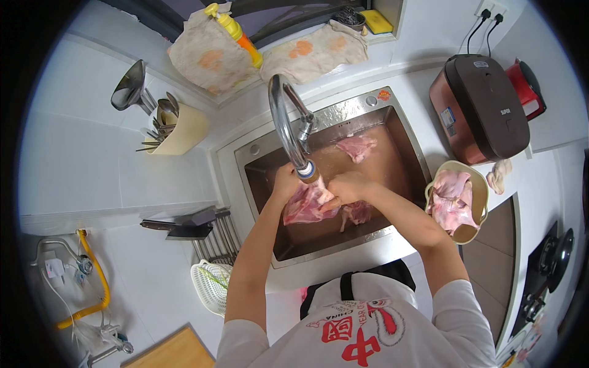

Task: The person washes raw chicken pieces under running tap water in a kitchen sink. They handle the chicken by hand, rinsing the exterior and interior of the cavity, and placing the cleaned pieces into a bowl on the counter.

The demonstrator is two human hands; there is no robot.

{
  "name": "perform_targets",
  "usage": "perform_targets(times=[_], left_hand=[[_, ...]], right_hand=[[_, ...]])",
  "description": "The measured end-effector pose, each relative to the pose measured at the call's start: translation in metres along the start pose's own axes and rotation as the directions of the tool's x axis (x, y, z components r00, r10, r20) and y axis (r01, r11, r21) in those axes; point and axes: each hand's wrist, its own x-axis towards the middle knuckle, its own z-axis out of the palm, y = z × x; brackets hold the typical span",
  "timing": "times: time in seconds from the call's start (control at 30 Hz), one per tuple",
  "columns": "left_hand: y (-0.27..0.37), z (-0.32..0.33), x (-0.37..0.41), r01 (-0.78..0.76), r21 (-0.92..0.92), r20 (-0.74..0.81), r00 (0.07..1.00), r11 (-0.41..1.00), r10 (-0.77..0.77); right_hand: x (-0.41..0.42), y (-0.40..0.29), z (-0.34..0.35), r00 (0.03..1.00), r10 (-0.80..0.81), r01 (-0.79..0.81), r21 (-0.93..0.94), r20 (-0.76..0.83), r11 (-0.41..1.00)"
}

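Observation:
Over the stainless steel sink [405, 152], both hands grip one large piece of raw meat [306, 209]. My left hand [286, 184] has its far left edge, partly hidden by the faucet. My right hand [350, 187] pinches its right side, fingers curled over the flesh. The spout of the chrome faucet [281, 115] hangs right above this piece; whether water runs cannot be told. Murky reddish water [386, 179] covers the sink floor. A second raw meat piece [356, 147] lies there at the back, and a third piece [356, 213] below my right wrist.
Right of the sink, a beige two-handled basin [470, 233] holds raw meat beside a brown rice cooker [492, 110]. A cleaver [188, 231] rests at a metal rack [225, 234] on the left, near a white colander [207, 276]. Cloths [317, 50] line the sill.

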Motion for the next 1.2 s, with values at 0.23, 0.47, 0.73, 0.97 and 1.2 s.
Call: perform_targets(times=[0.23, 0.47, 0.73, 0.97, 1.2], left_hand=[[0.083, 0.016, -0.028, -0.543, 0.455, 0.198, 0.834, 0.706, 0.515], [0.055, 0.013, -0.016, -0.385, 0.447, 0.344, 0.907, 0.807, 0.243], [0.033, -0.007, -0.011, -0.324, 0.352, 0.261, 0.935, 0.878, 0.240], [0.024, -0.008, 0.002, -0.149, 0.077, 0.181, 0.974, 0.986, 0.133], [0.100, 0.015, -0.005, -0.561, 0.476, 0.383, 0.826, 0.677, 0.414]], right_hand=[[-0.007, 0.031, 0.027, 0.906, -0.054, 0.187, 0.280, -0.420, 0.942], [-0.027, 0.002, 0.003, 0.983, 0.051, -0.046, 0.028, -0.178, 0.999], [-0.014, 0.010, 0.025, 0.969, 0.045, -0.018, 0.114, -0.241, 0.993], [-0.014, 0.002, 0.017, 0.964, 0.079, -0.034, 0.176, -0.254, 0.984], [0.000, 0.028, 0.045, 0.840, 0.118, 0.163, 0.454, -0.530, 0.876]])
